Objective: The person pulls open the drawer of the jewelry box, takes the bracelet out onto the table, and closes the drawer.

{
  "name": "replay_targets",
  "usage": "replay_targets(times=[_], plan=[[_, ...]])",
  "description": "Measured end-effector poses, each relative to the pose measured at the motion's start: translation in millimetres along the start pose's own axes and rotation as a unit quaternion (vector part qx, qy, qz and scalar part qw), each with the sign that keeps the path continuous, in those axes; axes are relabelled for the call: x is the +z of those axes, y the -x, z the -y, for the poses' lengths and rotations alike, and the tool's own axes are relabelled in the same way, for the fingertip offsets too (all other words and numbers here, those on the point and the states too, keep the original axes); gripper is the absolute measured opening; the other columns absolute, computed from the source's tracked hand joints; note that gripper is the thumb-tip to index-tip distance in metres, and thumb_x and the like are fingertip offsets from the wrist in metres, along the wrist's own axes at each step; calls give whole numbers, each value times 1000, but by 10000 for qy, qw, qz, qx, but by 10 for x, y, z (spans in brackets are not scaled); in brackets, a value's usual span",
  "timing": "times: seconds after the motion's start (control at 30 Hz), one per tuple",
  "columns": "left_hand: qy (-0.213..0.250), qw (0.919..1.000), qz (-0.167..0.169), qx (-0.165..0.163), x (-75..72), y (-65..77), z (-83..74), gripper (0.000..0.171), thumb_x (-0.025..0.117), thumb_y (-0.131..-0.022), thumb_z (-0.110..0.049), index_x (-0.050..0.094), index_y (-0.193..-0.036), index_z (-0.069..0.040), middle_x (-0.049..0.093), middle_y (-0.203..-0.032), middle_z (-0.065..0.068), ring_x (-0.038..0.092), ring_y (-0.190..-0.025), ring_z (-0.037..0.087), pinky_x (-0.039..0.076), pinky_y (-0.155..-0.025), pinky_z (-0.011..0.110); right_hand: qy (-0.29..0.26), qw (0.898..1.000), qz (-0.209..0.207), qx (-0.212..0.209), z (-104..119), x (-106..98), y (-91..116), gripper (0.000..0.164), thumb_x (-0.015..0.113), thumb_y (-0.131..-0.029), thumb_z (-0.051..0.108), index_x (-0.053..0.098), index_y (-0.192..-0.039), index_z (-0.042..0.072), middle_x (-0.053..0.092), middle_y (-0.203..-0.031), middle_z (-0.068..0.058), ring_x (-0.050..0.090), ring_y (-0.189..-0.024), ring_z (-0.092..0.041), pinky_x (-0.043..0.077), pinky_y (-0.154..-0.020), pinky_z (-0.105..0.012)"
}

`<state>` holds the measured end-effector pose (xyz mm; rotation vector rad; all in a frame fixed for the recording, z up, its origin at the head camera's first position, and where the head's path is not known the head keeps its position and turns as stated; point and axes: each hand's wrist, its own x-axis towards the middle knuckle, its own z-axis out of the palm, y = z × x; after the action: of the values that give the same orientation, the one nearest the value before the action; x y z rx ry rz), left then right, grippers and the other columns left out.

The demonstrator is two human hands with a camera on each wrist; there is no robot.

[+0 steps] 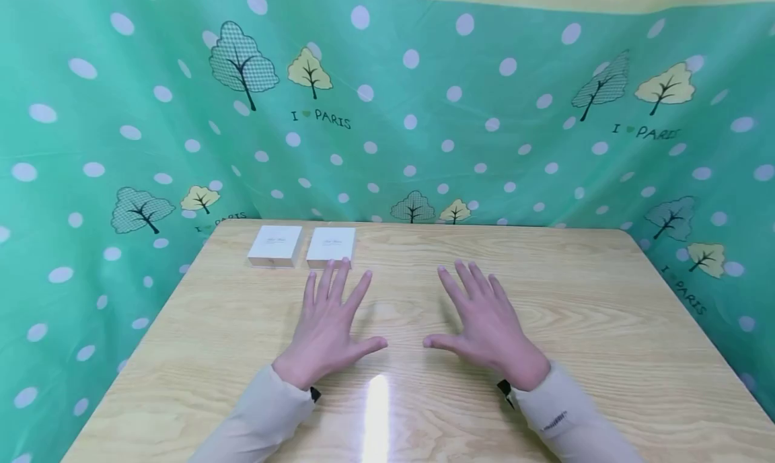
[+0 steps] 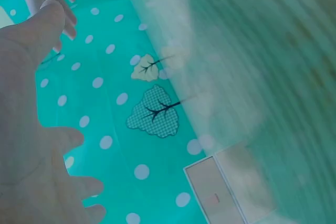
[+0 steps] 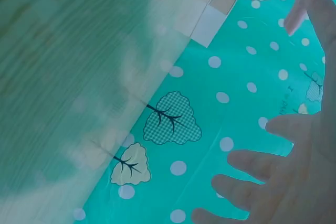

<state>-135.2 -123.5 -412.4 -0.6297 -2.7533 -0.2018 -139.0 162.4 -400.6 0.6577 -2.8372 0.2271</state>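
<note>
Both hands hover palm down above the wooden table (image 1: pixel 575 301), fingers spread and thumbs pointing toward each other. My left hand (image 1: pixel 325 335) holds nothing; in the head view its fingertips overlap the front edge of a white box (image 1: pixel 331 243) with small print on its lid. A second, matching white box (image 1: pixel 276 242) stands just left of that one near the far edge. My right hand (image 1: pixel 487 325) also holds nothing and lies over bare wood. In the left wrist view, the spread left hand (image 2: pixel 26 114) shows beside one white box (image 2: pixel 212 190).
A green curtain (image 1: pixel 412 147) with white dots and printed trees hangs behind the table and along both sides. A bright light reflection (image 1: pixel 377 416) lies on the tabletop near the front, between the light-coloured sleeves.
</note>
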Motion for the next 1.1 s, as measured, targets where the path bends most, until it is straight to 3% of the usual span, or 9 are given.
replay_targets(times=[0.3, 0.53, 0.8, 1.1], plan=[[69, 9999, -41, 70, 25, 6, 64, 105, 49, -72, -83, 23, -153, -22, 7, -159, 16, 1, -144, 37, 2, -114, 57, -155, 9998, -8, -159, 132, 67, -110, 107, 51, -72, 83, 18, -154, 22, 27, -153, -17, 25, -139, -39, 25, -110, -58], [368, 9989, -296, 12, -2, -19, 130, 96, 56, -76, -75, 33, -150, -18, 21, -154, 19, 11, -143, 38, 7, -114, 58, -220, 9992, -123, -297, 193, 132, -181, 104, 52, -74, 80, 21, -153, 20, 32, -151, -17, 31, -136, -39, 30, -108, -56], [484, 9985, -247, -42, -25, -49, 234, 88, 54, -83, -68, 32, -149, -16, 21, -154, 21, 13, -142, 40, 11, -114, 55, -339, 9991, 23, -258, 251, 174, -243, 102, 49, -76, 80, 23, -153, 19, 33, -150, -15, 33, -135, -36, 29, -109, -54], [597, 9971, -445, -173, -36, -79, 385, 74, 57, -88, -57, 39, -145, -13, 29, -149, 24, 18, -140, 42, 14, -113, 57, -400, 9986, 44, -331, 322, 204, -342, 94, 46, -80, 79, 33, -150, 18, 41, -145, -14, 39, -132, -33, 35, -106, -51]])
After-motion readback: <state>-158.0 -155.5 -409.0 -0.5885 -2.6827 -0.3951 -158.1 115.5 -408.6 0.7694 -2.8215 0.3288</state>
